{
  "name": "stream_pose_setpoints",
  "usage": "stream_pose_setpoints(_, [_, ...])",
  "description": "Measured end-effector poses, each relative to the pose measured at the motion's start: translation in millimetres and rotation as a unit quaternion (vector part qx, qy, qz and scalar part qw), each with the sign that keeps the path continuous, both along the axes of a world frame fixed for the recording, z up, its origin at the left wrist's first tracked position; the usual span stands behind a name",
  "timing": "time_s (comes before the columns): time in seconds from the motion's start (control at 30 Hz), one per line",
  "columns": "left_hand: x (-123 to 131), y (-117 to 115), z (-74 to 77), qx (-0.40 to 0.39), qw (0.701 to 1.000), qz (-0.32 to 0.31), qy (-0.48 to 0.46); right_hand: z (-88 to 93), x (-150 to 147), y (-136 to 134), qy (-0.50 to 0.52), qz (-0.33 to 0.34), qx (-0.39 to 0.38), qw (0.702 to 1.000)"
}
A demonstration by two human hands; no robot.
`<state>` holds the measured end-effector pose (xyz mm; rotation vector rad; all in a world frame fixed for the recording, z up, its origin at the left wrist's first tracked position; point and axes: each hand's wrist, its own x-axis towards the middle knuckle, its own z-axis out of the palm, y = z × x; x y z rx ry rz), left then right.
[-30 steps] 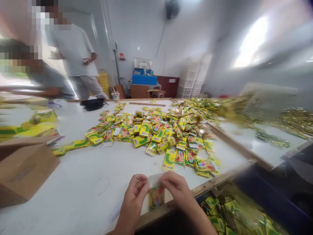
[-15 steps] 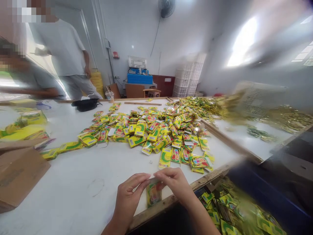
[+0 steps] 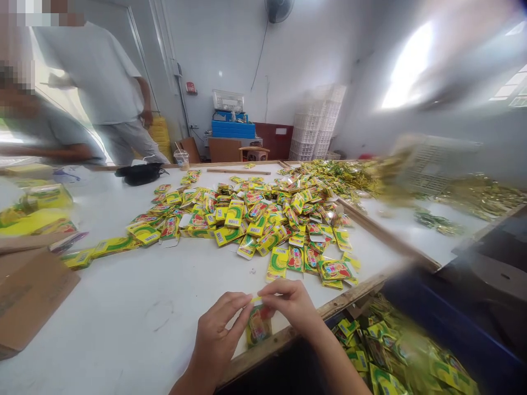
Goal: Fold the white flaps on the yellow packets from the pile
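I count two people by the table, one in a white T-shirt [image 3: 93, 71] and one in a grey T-shirt [image 3: 53, 129], besides the left hand [image 3: 216, 332] and right hand [image 3: 290, 307] pinching a single packet [image 3: 259, 325] between them, while the yellow packets [image 3: 255, 219] on the table [image 3: 123, 307] run well past a hundred, too many to number exactly. Beyond them there is one wall fan [image 3: 279, 10], one plastic cup [image 3: 181, 159], one black bag [image 3: 140, 174], one blue crate [image 3: 233, 129] and one cardboard box [image 3: 28, 296]. There is also one stack of white crates [image 3: 315, 129], though I can't make out how many crates are in it.

Bare left hand [image 3: 216, 332] and right hand [image 3: 290, 304], with slim bare forearms [image 3: 340, 367]
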<state>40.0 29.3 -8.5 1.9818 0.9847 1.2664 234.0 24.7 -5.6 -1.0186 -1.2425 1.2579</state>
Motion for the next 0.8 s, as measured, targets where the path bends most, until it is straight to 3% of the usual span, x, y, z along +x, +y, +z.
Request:
stream_pose_setpoints(0.17, [0, 0, 2.1, -0.12, 0.992, -0.021, -0.031, 3.7, -2, -1, -0.019, -0.013, -0.011, 1.0])
stream_pose_setpoints(0.33, [-2, 1, -2.1, -0.091, 0.996, -0.014, -0.019, 8.6, 2, 1, -0.071, -0.021, 0.009, 0.997])
stream_pose_setpoints(0.53, [-3, -1, 1.8, 0.022, 0.999, -0.027, 0.018, 13.6, 5, -12, -0.194, -0.025, 0.119, 0.974])
stream_pose_setpoints(0.73, [-2, -7, -3.1, 0.004, 0.998, -0.048, 0.028, 7.0, 4, -20, -0.208, -0.047, 0.161, 0.964])
stream_pose_setpoints(0.8, [-4, -10, -7.8, -0.02, 0.999, -0.024, 0.034, 5.8, 4, -20, -0.204, -0.037, 0.17, 0.963])
